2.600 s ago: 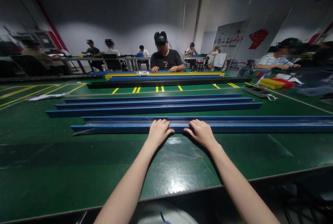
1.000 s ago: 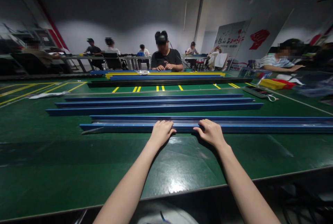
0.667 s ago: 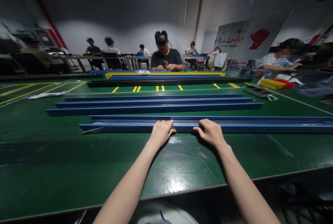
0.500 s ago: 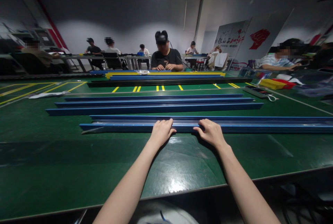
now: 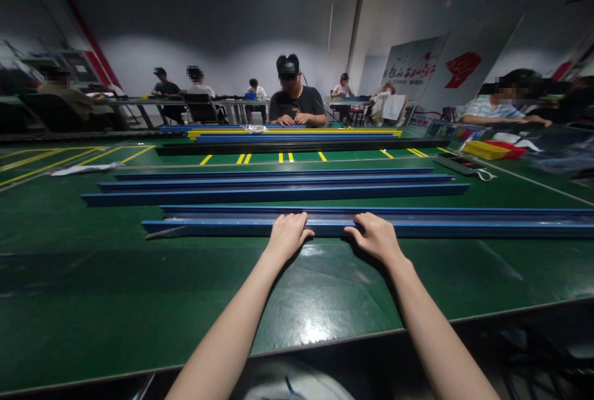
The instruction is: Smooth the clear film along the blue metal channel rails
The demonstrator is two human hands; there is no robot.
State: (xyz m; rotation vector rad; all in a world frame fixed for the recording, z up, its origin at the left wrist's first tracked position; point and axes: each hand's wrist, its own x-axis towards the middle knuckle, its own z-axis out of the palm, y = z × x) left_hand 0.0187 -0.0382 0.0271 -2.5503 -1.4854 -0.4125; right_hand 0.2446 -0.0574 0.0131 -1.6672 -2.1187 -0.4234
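Observation:
A long blue channel rail (image 5: 464,224) lies across the green table in front of me and runs out of view on the right. My left hand (image 5: 290,236) is closed over its near wall, fingers curled inside the channel and thumb along the near side. A short way to the right, my right hand (image 5: 375,236) grips the same wall in a similar way. The fingertips of both hands are hidden in the channel. Behind this rail lie shorter blue rails (image 5: 278,192), parallel to it and apart from my hands.
Farther back are a black rail (image 5: 301,147) and yellow rails (image 5: 325,132), with a co-worker (image 5: 297,103) seated behind them. A phone-like device (image 5: 459,163) with a strap and a yellow tray (image 5: 485,150) are at the right. The table's front edge (image 5: 325,343) is near me.
My hands and the blue rail have not visibly moved. At the far right, a seated co-worker's arm has shifted slightly to the right.

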